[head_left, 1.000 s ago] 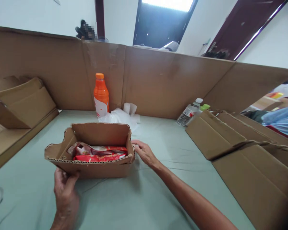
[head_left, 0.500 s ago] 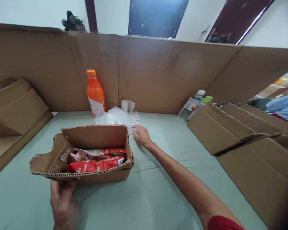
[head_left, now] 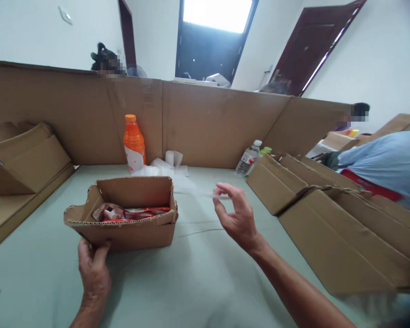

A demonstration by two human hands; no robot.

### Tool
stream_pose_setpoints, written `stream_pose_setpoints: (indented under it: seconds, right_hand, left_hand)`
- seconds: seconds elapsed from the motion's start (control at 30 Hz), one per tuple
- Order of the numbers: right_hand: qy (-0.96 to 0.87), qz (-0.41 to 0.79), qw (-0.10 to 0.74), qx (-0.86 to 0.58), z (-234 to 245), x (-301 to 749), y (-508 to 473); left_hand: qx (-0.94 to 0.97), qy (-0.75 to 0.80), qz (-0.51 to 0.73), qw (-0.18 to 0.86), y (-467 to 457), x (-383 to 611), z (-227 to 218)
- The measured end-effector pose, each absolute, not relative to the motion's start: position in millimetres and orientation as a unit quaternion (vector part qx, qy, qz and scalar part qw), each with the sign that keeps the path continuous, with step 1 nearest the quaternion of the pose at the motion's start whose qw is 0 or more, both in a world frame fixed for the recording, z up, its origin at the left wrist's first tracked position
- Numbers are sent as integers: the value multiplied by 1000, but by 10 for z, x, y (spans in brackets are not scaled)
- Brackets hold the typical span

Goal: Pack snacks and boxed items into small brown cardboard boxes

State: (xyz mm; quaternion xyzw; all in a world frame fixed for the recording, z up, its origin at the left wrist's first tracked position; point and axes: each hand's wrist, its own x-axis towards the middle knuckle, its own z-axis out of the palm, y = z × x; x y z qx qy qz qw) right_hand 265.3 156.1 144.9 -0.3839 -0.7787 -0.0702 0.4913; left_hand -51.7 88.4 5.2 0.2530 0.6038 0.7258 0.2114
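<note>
An open cardboard box (head_left: 133, 234) with a ragged cut rim sits left of centre on the table, red snack packets (head_left: 136, 215) inside. My left hand (head_left: 94, 269) grips its lower front left corner; the fingertips are hidden beneath the box. To the right of the box, my right hand (head_left: 237, 216) is raised above the table, thumb and fingers pinched on a thin translucent edge. That edge appears to belong to the crumpled clear bubble wrap (head_left: 171, 171) behind the box. It is blurred at the fingertips.
An orange drink bottle (head_left: 134, 146) and a water bottle (head_left: 248, 158) stand by the tall cardboard wall (head_left: 205, 123). Cardboard boxes (head_left: 335, 241) line the right; another cardboard piece (head_left: 30, 159) lies left. A person in a light blue garment (head_left: 386, 155) is beyond, at right.
My right hand has moved right and up from the bubble wrap, its fingers now pinched with a translucent strip trailing. My left hand stays on the box. The view has tilted up.
</note>
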Motion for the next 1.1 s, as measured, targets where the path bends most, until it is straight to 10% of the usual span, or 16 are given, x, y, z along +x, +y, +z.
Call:
stream_pose_setpoints:
  seconds: [0.37, 0.77, 1.1]
  right_hand:
    - [-938, 174, 151, -259, 1229, 2533, 264]
    - [-828, 46, 421, -368, 849, 2689, 236]
    - [-904, 103, 210, -358, 243, 2669, 98]
  left_hand:
    - [578, 601, 539, 119, -408, 199, 160]
    - [618, 612, 386, 309, -41, 601, 169]
    - [670, 649, 318, 167, 47, 545, 22]
